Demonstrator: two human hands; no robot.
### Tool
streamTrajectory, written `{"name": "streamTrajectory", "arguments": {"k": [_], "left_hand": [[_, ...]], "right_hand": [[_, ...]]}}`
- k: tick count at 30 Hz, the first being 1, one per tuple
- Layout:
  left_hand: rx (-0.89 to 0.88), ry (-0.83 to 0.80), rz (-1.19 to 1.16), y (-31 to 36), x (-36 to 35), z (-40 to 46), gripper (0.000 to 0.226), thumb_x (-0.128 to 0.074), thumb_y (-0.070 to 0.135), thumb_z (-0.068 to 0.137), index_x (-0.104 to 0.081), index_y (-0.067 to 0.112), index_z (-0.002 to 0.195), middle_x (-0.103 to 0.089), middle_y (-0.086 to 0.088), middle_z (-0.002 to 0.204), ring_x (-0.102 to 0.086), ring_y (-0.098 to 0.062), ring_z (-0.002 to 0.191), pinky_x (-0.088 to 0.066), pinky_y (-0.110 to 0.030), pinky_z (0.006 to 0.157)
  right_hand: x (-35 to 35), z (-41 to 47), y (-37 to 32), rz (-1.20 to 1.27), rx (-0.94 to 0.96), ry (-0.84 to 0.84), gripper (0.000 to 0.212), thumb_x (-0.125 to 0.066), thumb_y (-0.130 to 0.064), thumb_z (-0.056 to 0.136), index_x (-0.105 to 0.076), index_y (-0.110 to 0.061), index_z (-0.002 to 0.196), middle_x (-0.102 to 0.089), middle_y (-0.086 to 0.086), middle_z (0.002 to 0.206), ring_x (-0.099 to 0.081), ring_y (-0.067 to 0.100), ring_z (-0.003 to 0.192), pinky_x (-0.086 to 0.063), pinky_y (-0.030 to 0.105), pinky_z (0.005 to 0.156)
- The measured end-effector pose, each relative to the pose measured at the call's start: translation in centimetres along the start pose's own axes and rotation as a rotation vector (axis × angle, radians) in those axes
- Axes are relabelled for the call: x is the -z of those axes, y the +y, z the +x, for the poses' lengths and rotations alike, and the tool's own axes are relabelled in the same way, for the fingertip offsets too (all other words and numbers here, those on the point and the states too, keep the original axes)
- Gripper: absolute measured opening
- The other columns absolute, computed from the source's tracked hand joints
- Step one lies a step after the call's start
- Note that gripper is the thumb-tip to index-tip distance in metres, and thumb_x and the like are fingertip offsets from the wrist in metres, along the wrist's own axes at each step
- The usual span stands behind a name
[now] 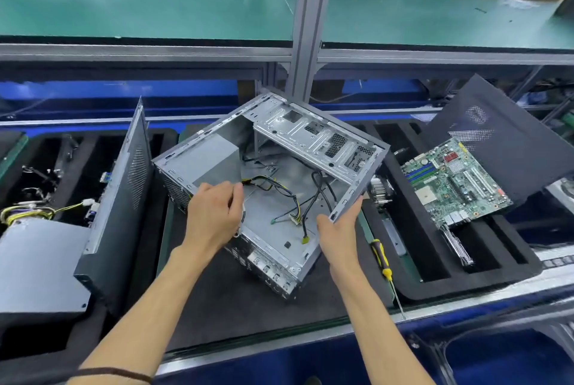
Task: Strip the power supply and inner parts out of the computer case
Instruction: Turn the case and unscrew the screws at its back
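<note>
The bench point(217, 307) carries the computer case point(279, 198) at its middle, lying open side up on a dark mat, turned at an angle to me. Right of the case a black foam tray point(435, 279) holds a green motherboard point(455, 181), and a dark side panel point(509, 136) leans behind that board. Left of the case another dark panel point(124, 198) stands on edge, and beyond it lies a second grey power unit point(40, 263) with yellow wires.

Inside the case, in its far left corner, sits the grey power supply point(214, 159). Its bundle of black and yellow cables point(289, 198) trails across the case floor.

My left hand point(214, 213) is over the case's near left wall, fingers point(237, 195) curled at the power supply's near edge; whether they grip it or a cable I cannot tell. My right hand point(340, 226) holds the case's near right corner, thumb on the inner side and straight fingers under the edge.

A yellow and black screwdriver point(383, 260) lies just right of the case, near my right wrist.
</note>
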State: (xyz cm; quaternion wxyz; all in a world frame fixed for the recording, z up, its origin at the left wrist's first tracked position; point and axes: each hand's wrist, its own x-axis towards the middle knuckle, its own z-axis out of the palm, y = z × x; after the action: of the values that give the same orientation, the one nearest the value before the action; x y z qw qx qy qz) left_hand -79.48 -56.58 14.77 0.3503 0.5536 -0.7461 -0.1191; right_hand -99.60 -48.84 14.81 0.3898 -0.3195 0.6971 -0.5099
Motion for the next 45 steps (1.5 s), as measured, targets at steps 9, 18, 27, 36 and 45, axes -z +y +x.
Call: {"name": "streamTrajectory", "arguments": {"k": [9,18,27,36,45], "left_hand": [[0.080,0.077,0.029,3.4,-1.4,-1.2,0.041,-0.045,0.019,0.102,-0.038,0.018,0.061,-0.049,-0.003,0.055,-0.050,-0.037,0.059,-0.043,-0.045,0.061],[0.128,-0.078,0.060,2.6,-1.3,-0.5,0.046,-0.038,0.037,0.103,-0.055,0.019,0.065,-0.059,0.004,0.065,-0.050,-0.025,0.064,-0.038,-0.036,0.067],[0.280,0.157,0.316,-3.4,1.5,5.0,0.038,-0.061,0.025,0.093,-0.059,0.010,0.128,-0.056,-0.018,0.127,-0.043,-0.037,0.122,-0.027,-0.053,0.104],[0.433,-0.010,0.439,-4.4,1.2,6.0,0.056,-0.046,0.035,0.098,-0.045,0.011,0.148,-0.060,-0.024,0.131,-0.054,-0.042,0.117,-0.035,-0.053,0.098],[0.446,0.000,0.429,-4.1,1.2,5.7,0.057,-0.044,0.035,0.099,-0.042,0.012,0.151,-0.058,-0.022,0.134,-0.052,-0.040,0.119,-0.033,-0.052,0.102]], "right_hand": [[2.3,2.7,-0.8,-0.067,-0.039,-0.064,0.087,-0.049,-0.010,0.101,0.010,-0.032,0.160,-0.010,-0.005,0.168,-0.021,0.021,0.151,-0.023,0.044,0.122],[3.1,3.4,-1.3,-0.140,-0.051,-0.017,0.087,-0.056,-0.016,0.099,0.002,-0.030,0.161,-0.033,-0.002,0.159,-0.052,0.013,0.106,-0.041,0.027,0.086],[0.6,0.4,-0.3,-0.499,0.117,0.052,0.082,-0.048,-0.009,0.101,0.005,-0.025,0.161,-0.002,0.009,0.166,-0.060,0.031,0.101,-0.042,0.031,0.072],[0.5,0.6,-0.1,-0.541,0.122,0.094,0.077,-0.042,-0.005,0.101,0.001,-0.024,0.162,-0.011,0.010,0.164,-0.058,0.033,0.095,-0.039,0.031,0.072],[0.9,1.3,0.1,-0.448,0.115,0.078,0.075,-0.042,-0.003,0.102,-0.005,-0.029,0.162,-0.006,0.004,0.168,-0.054,0.020,0.079,-0.037,0.028,0.061]]}}
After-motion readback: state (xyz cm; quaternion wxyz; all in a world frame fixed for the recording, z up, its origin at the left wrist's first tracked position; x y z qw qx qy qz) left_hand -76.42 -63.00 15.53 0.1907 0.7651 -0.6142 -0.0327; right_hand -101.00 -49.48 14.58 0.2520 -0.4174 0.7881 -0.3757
